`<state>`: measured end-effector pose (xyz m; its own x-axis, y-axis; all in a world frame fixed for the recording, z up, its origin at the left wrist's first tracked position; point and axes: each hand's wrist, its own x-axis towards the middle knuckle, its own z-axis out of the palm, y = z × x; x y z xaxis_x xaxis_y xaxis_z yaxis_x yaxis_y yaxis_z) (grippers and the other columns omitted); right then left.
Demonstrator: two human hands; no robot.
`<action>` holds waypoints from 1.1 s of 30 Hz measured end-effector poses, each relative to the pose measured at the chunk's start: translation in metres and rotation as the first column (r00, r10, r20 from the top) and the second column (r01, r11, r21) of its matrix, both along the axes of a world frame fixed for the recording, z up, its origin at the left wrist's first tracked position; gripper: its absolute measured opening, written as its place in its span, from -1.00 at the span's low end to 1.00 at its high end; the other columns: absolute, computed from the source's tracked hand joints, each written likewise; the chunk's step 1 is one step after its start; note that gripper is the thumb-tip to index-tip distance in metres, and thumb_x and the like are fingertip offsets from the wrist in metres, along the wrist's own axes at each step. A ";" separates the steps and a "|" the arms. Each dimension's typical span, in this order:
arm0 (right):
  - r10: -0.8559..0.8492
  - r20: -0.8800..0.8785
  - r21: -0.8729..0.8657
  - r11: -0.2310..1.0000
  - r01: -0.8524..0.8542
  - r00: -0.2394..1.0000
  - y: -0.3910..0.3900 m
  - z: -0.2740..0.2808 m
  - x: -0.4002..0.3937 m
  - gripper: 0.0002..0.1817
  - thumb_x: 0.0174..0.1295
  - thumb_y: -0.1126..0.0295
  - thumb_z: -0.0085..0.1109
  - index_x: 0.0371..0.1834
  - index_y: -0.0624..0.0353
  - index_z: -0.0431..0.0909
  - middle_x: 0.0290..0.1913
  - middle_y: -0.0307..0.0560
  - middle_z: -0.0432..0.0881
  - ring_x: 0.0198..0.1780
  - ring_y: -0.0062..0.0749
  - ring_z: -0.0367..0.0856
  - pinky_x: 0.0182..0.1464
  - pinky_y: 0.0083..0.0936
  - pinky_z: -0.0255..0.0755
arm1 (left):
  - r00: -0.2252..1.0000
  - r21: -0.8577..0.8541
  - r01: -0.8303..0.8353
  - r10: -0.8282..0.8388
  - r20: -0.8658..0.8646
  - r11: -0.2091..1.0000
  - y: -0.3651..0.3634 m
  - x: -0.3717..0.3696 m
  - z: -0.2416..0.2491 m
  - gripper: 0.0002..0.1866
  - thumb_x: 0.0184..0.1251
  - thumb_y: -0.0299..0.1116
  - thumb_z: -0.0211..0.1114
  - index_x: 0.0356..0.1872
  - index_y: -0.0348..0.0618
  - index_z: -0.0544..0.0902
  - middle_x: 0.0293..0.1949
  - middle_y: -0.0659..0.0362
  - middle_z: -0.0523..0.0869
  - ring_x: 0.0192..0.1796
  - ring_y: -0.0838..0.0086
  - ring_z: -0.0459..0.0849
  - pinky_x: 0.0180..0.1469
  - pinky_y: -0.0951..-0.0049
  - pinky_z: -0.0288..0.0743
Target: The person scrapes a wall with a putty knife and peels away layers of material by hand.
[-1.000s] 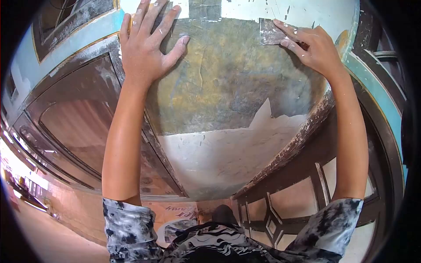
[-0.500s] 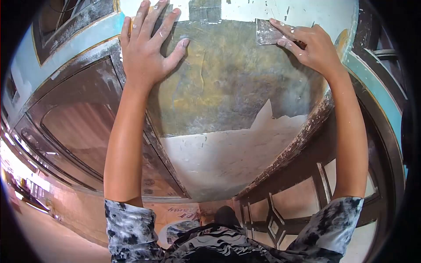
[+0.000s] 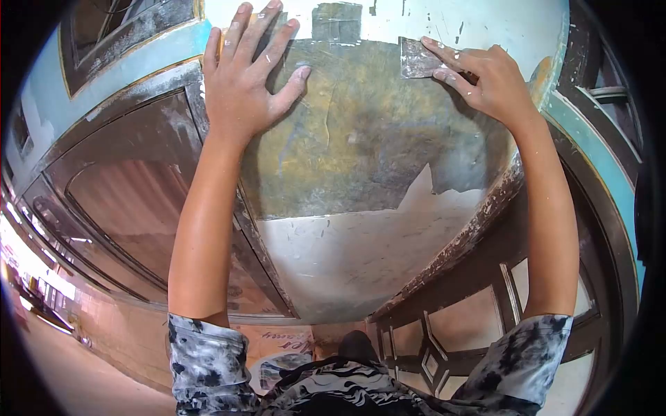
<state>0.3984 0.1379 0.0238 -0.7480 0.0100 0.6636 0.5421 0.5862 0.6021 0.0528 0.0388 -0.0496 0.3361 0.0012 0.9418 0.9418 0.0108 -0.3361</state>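
My left hand [image 3: 246, 80] lies flat on the wall with fingers spread, near the line where white paint meets a bare patch. White flecks cover its fingertips. In my right hand [image 3: 491, 78] is a scraper with a square, paint-smeared blade [image 3: 418, 58], gripped between thumb and fingers. The blade rests against the wall at the upper right of the patch; any handle is hidden by the hand. Between my hands the wall shows a mottled grey-yellow bare surface [image 3: 361, 132], with white paint [image 3: 409, 19] above it and a paler layer [image 3: 347, 246] with a jagged edge below.
A dark wooden door [image 3: 128, 173] with a curved panel stands on the left. To the right is another dark panelled door [image 3: 451, 326]. Worn frame edges [image 3: 479, 222] border the wall strip. Below lies a printed sheet [image 3: 284, 347] near my feet.
The whole view has shifted slightly, with the wall lower in the frame. Against the wall, the scraper has moved a little to the left; my left hand stays in place.
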 end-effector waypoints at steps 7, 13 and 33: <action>-0.016 0.019 0.005 1.000 0.016 1.000 -0.001 -0.002 -0.004 -0.49 0.44 0.08 0.28 0.46 -0.41 0.59 -0.53 -0.16 0.55 -0.45 -0.24 0.45 -0.21 -0.36 0.28 | 1.000 0.005 0.010 -0.010 0.006 1.000 0.002 -0.001 -0.001 -0.39 0.27 0.03 0.44 0.39 0.32 0.66 0.53 0.33 0.51 0.62 0.24 0.33 0.62 0.00 0.02; -0.001 0.015 0.056 0.998 0.000 1.000 -0.003 -0.003 -0.011 -0.50 0.44 0.07 0.27 0.46 -0.42 0.58 -0.59 -0.21 0.48 -0.48 -0.26 0.39 -0.22 -0.38 0.24 | 1.000 0.009 0.020 -0.020 0.000 1.000 0.002 -0.001 0.000 -0.39 0.25 0.02 0.45 0.37 0.32 0.67 0.52 0.32 0.52 0.62 0.23 0.34 0.62 0.00 0.02; -0.079 0.060 0.022 0.997 0.078 0.995 -0.003 0.004 -0.019 -0.65 0.37 0.05 0.34 0.17 -0.23 0.78 -0.37 -0.13 0.79 -0.33 -0.13 0.71 -0.26 -0.25 0.48 | 0.998 -0.068 -0.027 0.031 0.046 0.997 -0.011 0.006 0.002 -0.33 0.15 -0.07 0.45 0.36 0.05 0.65 0.50 0.06 0.53 0.59 0.01 0.35 0.58 -0.10 0.05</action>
<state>0.3792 0.1347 0.0274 -0.7843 0.0579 0.6177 0.5481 0.5311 0.6462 0.0592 0.0274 -0.0472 0.2900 0.0741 0.9542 0.9563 0.0172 -0.2920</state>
